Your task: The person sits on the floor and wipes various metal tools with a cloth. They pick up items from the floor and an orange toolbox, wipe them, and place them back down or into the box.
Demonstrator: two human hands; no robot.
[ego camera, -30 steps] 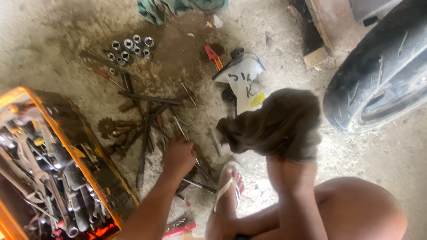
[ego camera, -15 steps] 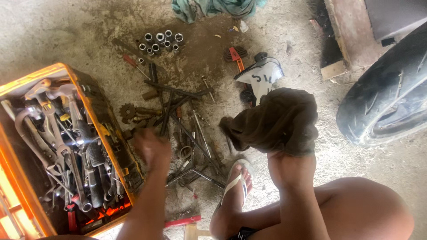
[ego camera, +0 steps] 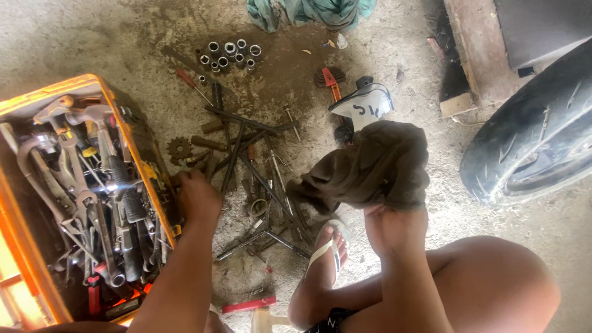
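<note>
change: the left hand [ego camera: 196, 196] had moved from the tool pile [ego camera: 253, 166] on the floor toward the orange toolbox [ego camera: 132, 132].
meaning: it seemed to search at the box edge now.
left hand: fingers curled at the box wall; whether it pinched something, i cannot tell.
right hand [ego camera: 393, 227]: closed on a brown rag [ego camera: 370, 166], held above the pile.
</note>
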